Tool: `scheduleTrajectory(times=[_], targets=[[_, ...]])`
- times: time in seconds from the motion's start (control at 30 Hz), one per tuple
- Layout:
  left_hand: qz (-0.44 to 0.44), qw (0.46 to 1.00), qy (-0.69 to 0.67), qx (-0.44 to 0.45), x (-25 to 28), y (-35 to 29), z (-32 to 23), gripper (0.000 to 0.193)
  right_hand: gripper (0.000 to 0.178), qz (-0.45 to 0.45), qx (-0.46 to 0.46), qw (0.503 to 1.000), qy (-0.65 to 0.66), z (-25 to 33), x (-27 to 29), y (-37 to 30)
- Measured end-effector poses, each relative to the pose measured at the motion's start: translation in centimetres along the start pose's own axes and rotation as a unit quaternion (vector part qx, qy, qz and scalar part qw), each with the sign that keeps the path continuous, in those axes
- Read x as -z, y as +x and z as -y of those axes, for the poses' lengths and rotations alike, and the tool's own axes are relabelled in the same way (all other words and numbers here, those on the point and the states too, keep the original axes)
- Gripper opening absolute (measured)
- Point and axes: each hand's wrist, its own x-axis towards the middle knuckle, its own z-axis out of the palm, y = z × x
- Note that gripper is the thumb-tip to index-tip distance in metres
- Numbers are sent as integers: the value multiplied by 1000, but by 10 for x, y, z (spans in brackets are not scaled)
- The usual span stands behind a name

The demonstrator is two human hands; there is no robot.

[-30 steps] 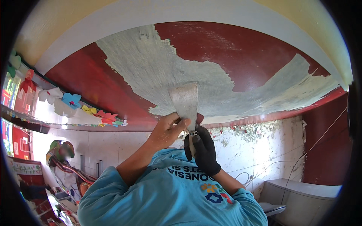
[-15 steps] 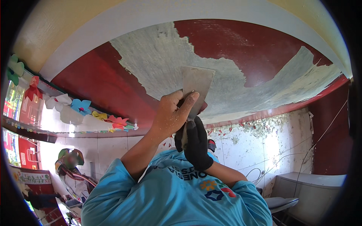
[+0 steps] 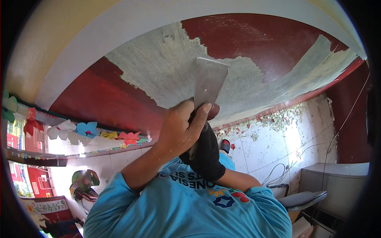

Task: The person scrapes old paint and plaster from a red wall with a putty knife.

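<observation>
A wide metal scraper (image 3: 211, 79) points away from me, its flat blade in front of a wall whose dark red paint (image 3: 242, 39) is partly gone. Behind the blade spreads a ragged grey patch (image 3: 158, 63) of bare surface. My bare left hand (image 3: 178, 127), specked with pale dust, pinches the lower blade with its thumb on top. Below it, my right hand (image 3: 206, 154) in a black glove wraps the handle, most of which is hidden. Whether the blade's edge touches the wall, I cannot tell.
Paint flakes (image 3: 274, 119) litter the pale tiled floor below the wall. At right stand a grey cabinet (image 3: 337, 176) and a chair (image 3: 303, 201), with a loose cable (image 3: 337, 133) nearby. Paper flowers (image 3: 86, 129) hang at left, above another person (image 3: 84, 184).
The scraper and my left hand have shifted slightly relative to my gloved hand, and the left hand now covers the scraper's neck. My view has turned a little; both hands keep their hold.
</observation>
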Motion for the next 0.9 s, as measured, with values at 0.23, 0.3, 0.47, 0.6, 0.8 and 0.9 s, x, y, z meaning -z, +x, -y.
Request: scheduleTrajectory(times=[0.23,0.3,0.47,0.6,0.8,0.9], targets=[[18,998,60,15,5,4,-4,28,65,-55,157,975,-145,-12,-10,-4],[-3,998,59,28,3,-1,-2,29,65,-21,25,997,64,-12,-15,-5],[-1,999,43,33,-6,8,1,30,32,-158,182,965,-104,0,-10,13],[-17,999,9,30,-6,3,-3,32,31,-147,162,959,-178,-1,-8,3],[-23,998,-4,65,-18,11,1,33,66,-13,141,965,-222,-16,17,4],[-31,999,-38,11,-17,9,0,34,40,-42,104,986,-124,-8,19,6]])
